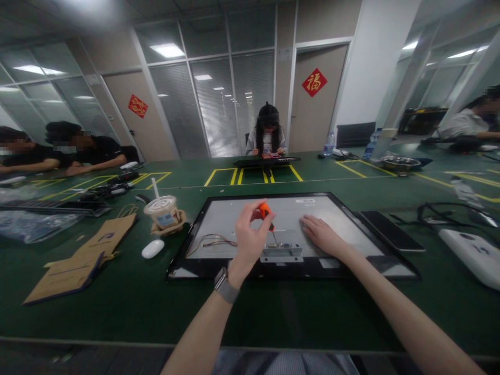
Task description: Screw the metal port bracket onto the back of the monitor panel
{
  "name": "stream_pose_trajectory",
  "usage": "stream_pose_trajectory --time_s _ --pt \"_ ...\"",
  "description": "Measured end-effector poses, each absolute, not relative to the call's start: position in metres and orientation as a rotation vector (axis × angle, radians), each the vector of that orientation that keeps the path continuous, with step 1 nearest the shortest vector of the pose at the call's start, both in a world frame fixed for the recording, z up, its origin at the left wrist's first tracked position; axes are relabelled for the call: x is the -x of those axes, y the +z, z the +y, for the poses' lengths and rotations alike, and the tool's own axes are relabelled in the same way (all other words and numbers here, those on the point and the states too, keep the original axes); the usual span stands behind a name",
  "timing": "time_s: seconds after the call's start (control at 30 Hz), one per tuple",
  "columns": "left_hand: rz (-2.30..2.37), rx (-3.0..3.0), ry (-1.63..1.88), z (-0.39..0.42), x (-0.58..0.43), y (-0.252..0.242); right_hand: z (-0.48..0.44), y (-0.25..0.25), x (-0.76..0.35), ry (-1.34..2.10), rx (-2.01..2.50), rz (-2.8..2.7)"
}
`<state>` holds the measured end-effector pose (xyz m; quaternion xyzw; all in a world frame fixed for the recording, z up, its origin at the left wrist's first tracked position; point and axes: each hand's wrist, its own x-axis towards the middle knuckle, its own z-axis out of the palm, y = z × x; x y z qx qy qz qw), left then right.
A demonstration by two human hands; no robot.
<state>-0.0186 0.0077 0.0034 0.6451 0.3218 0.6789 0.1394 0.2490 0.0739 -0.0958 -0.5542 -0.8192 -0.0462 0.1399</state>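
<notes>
A flat display panel point(219, 224) with a black frame and a pale grey back lies in front of me on the green table. My left hand point(252, 229), a watch on its wrist, grips an orange-and-black screwdriver point(265, 210) by the handle. Its thin shaft points down at a small metal bracket point(282, 253) near the panel's front edge; whether the tip sits in a screw is too small to tell. Flat on the right part of the panel rests my right hand point(322, 235), fingers stretched out and holding nothing. Thin wires point(213, 240) run along the panel left of the bracket.
Left of the panel are a drink cup point(162, 211) with a straw, a white mouse point(152, 249) and a brown paper bag point(82, 260). To the right lie a black slab point(390, 229), cables and a white case point(471, 255). A person point(267, 133) sits opposite.
</notes>
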Motion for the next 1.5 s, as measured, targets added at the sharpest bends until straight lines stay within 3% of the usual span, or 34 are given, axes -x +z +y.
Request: stream_pose_trajectory --time_s 0.23,1.0,1.4,1.5 --pt "0.866 -1.796 1.777 0.004 0.006 -0.008 0.075 -0.099 -0.25 -0.14 1.571 -2.361" --pt "0.855 -1.936 1.773 -0.001 0.004 -0.008 0.074 -0.099 -0.249 -0.151 1.564 -2.359" --pt "0.696 -1.894 1.498 -0.002 0.004 -0.005 0.075 -0.098 -0.248 -0.133 1.586 -2.357" --pt "0.726 -1.985 1.576 -0.004 0.004 -0.001 0.077 -0.101 -0.249 -0.142 1.585 -2.347"
